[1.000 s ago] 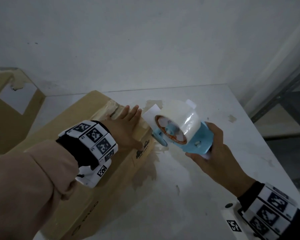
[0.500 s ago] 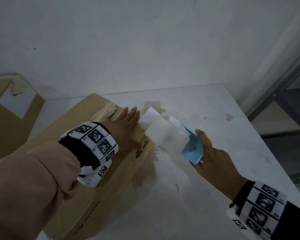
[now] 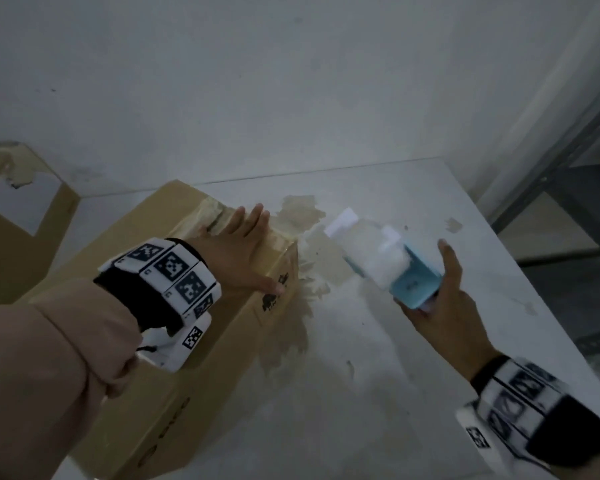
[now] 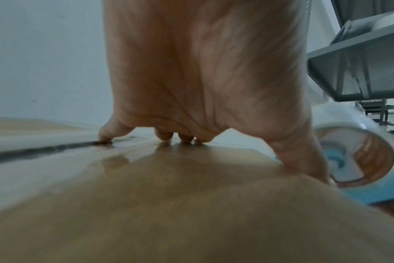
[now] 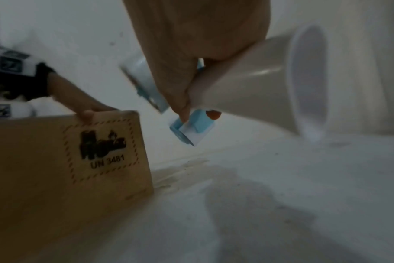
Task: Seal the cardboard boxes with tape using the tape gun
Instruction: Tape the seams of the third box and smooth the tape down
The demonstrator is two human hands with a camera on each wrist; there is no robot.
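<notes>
Head: left hand [image 3: 238,256] flat on box [image 3: 174,344]; right hand [image 3: 444,306] grips tape gun [image 3: 392,263].

We see a white table [image 3: 378,393] set against a pale wall, its surface scuffed and marked with brownish patches of old tape residue [image 3: 303,211] just beyond the fingertips of the flat left hand and below them beside the box corner. One cardboard box [image 3: 174,393] lies directly on the table, under those fingers; its end face carries a printed label reading UN 3481. A smaller brown mark [image 3: 452,224] sits on the table beyond the right hand's fingers, near the far edge.
</notes>
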